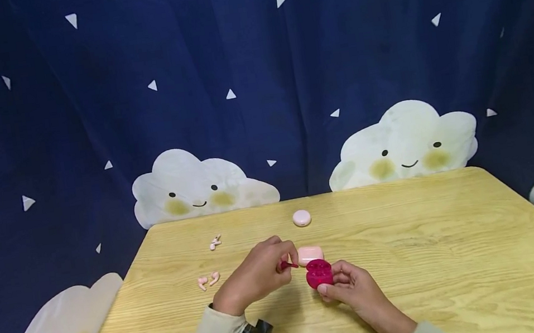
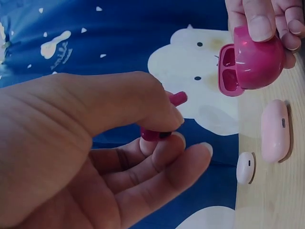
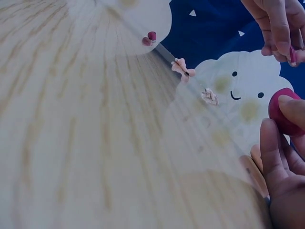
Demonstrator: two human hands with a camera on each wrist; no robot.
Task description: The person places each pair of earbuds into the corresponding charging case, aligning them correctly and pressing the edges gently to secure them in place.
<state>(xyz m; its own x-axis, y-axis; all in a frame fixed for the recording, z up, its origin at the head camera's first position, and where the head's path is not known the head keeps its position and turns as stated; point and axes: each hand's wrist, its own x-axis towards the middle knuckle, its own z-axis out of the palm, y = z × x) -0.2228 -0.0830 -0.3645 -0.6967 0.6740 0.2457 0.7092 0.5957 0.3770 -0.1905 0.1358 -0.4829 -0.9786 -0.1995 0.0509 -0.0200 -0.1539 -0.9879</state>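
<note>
My left hand [image 1: 260, 275] pinches a magenta earbud [image 2: 178, 98] between thumb and fingers; its stem sticks out past the thumb in the left wrist view. To the right, my right hand [image 1: 362, 292] holds a rounded magenta earbud case [image 1: 319, 279], thumb on one side and fingers on the other. The case's lid is raised, and hollows [image 2: 230, 78] show inside it. A short gap separates the earbud from the case. In the right wrist view, a small magenta piece [image 3: 151, 36] lies on the table, its kind too small to tell.
Just behind the magenta case sits a pink earbud case [image 1: 310, 254], lid down. A paler round case [image 1: 301, 218] stands farther back. Pink earbuds [image 1: 214, 277] lie at the left, with paler earbuds [image 1: 214, 243] behind them. A cloud-print curtain [image 1: 255, 78] hangs beyond the wooden table [image 1: 436, 257].
</note>
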